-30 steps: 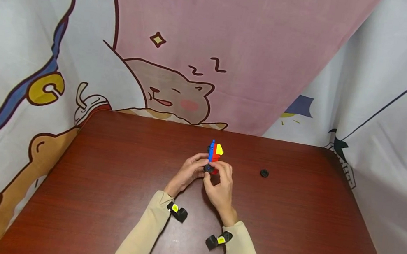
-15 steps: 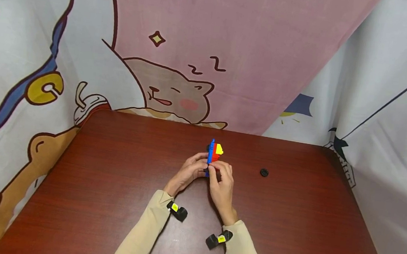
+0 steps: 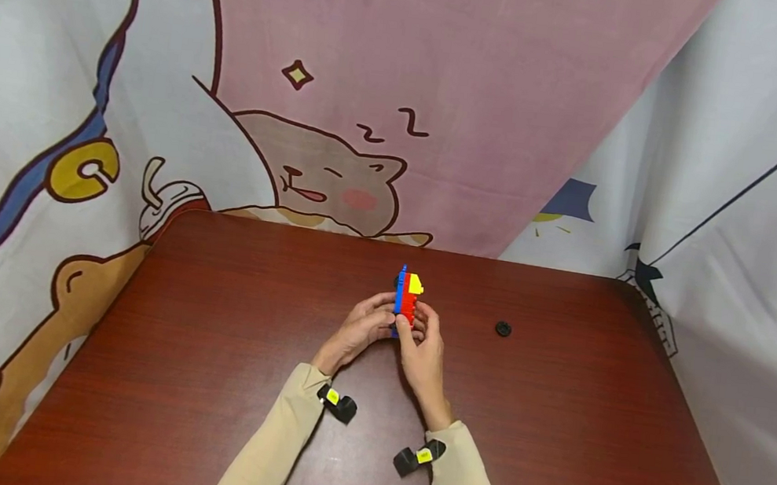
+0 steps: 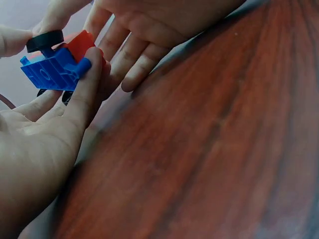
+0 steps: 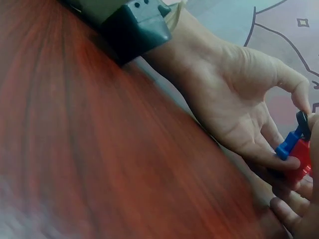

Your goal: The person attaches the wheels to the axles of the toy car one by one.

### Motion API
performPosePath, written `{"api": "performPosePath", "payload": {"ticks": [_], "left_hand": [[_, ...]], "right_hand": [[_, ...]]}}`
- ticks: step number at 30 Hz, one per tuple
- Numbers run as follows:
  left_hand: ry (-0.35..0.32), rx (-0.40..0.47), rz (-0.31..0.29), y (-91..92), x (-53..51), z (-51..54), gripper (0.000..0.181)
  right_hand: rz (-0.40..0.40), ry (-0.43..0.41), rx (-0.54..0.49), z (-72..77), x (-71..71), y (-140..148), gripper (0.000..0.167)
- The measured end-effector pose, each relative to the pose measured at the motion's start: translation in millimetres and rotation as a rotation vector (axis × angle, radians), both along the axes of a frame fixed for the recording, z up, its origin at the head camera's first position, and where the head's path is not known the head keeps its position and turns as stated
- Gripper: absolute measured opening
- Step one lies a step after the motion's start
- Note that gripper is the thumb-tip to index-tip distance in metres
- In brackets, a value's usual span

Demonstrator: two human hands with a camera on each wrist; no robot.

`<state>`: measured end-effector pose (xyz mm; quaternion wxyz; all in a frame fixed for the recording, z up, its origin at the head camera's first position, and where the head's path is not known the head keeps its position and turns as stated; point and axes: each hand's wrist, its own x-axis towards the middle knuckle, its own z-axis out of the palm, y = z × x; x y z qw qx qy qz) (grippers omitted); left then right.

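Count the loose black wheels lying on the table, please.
1. The loose wheel lies on the table, to the right of the toy held between the left hand and right hand. Any behind the hands would be hidden.

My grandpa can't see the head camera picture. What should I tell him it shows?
A person's left hand and right hand hold a small blue, red and yellow toy over a brown table. A black wheel lies to the right. Behind, a sleeping cartoon animal decorates a pink backdrop.
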<state>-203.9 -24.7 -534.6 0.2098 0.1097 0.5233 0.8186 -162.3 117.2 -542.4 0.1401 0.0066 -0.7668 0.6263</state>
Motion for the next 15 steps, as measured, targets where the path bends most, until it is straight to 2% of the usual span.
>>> {"api": "performPosePath", "payload": {"ticks": [5, 15], "left_hand": [[-0.009, -0.031, 0.014, 0.6, -1.4, -3.4, 0.053], [-0.009, -0.043, 0.023, 1.3, -0.3, -2.8, 0.055]], "right_hand": [[-0.013, -0.006, 0.053, -0.6, -0.6, 1.9, 0.049], [0.016, -0.091, 0.036, 4.0, 1.2, 2.4, 0.055]]}}
